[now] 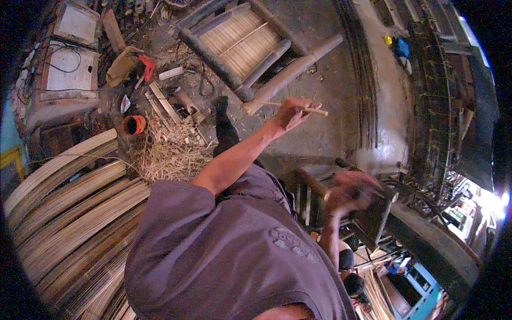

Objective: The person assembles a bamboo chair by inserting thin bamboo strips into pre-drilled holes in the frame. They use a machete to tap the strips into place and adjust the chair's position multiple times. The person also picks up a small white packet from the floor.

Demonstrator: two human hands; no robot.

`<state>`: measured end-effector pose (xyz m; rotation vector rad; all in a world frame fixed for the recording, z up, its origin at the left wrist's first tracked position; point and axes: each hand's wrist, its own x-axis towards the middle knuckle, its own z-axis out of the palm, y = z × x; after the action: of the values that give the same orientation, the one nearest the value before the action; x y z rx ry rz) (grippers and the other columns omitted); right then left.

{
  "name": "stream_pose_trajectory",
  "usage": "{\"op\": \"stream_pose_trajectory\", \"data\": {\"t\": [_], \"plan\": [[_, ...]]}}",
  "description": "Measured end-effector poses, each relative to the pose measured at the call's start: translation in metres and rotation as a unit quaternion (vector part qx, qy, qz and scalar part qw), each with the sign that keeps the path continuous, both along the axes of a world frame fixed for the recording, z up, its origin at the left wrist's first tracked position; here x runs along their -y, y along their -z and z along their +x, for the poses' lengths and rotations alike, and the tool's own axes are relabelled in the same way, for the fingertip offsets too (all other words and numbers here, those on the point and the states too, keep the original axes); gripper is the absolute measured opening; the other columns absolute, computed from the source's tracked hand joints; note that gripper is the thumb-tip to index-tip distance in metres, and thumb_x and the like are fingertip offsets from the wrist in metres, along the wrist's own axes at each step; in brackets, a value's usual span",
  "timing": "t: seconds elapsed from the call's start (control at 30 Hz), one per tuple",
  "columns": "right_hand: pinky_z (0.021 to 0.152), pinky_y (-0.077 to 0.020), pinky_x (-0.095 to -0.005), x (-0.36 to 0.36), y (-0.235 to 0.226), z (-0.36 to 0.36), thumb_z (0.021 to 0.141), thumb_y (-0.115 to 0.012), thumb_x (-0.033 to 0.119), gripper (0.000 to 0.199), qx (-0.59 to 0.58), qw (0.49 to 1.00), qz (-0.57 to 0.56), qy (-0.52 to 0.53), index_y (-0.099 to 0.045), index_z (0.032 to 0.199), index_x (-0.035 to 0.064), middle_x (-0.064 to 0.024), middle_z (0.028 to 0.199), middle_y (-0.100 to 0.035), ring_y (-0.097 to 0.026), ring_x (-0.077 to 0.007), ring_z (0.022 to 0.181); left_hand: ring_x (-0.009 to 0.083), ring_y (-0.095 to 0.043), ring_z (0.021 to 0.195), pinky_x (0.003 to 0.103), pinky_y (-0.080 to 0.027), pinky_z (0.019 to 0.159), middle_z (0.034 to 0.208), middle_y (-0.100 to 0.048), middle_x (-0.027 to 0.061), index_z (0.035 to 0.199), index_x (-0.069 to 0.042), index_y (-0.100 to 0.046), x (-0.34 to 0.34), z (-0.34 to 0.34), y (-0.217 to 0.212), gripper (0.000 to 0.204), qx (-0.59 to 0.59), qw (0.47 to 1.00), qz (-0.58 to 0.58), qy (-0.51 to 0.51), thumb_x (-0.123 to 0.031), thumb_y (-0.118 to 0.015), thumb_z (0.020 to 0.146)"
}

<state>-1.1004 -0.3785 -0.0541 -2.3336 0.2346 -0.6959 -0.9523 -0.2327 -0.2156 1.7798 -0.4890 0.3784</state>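
Observation:
My left hand [290, 113] is raised out in front of me, shut on a thin pale bamboo stick [316, 111] that runs across my fingers. My right hand [349, 192] is lower and to the right. It is blurred by motion, just above a dark bamboo frame [373, 216] with upright slats [305, 198]. Whether it holds anything is not clear. My grey-purple shirt [229, 250] fills the lower middle of the view.
A slatted bamboo panel [240, 40] and a thick bamboo pole [293, 69] lie on the ground ahead. Long split bamboo strips [69, 202] are stacked at the left, by a heap of shavings [170, 152], an orange cup [133, 125] and a red power tool [146, 66].

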Motion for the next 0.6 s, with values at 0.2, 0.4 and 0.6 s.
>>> {"op": "stream_pose_trajectory", "data": {"t": [0.2,0.4,0.6], "plan": [[0.062,-0.0475,-0.0297,-0.003,-0.022,0.007,0.078,-0.067,0.016,0.03,-0.209,0.977,0.032,-0.02,-0.056,0.103,0.0043,-0.0044,0.08,-0.06,-0.056,-0.0189,0.068,0.0281,-0.056,0.053,0.038,-0.043,0.048,0.065,-0.058,0.0105,0.081,-0.009,-0.062,0.007,-0.007,0.02,0.009,0.02,0.998,0.044,-0.029,-0.017,-0.065,0.082],[0.063,-0.0443,-0.0275,-0.028,-0.074,0.042,0.085,-0.059,0.008,0.014,0.113,0.989,0.071,0.064,-0.059,0.098,0.0022,-0.005,0.08,-0.059,-0.052,-0.0142,0.07,0.0293,-0.055,0.049,0.039,-0.041,0.045,0.058,-0.054,0.0126,0.072,-0.006,-0.057,-0.006,0.003,0.003,0.02,0.041,0.995,0.081,-0.05,-0.02,-0.064,0.084],[0.065,-0.0457,-0.0315,0.003,0.009,0.015,0.086,-0.057,0.012,0.013,-0.115,0.901,0.413,0.073,-0.061,0.095,0.0034,-0.0053,0.081,-0.058,-0.052,-0.0155,0.07,0.0298,-0.053,0.047,0.039,-0.04,0.043,0.055,-0.052,0.013,0.068,-0.007,-0.053,-0.004,-0.008,0.004,0.025,0.018,0.997,0.043,-0.068,-0.021,-0.064,0.084]]}}
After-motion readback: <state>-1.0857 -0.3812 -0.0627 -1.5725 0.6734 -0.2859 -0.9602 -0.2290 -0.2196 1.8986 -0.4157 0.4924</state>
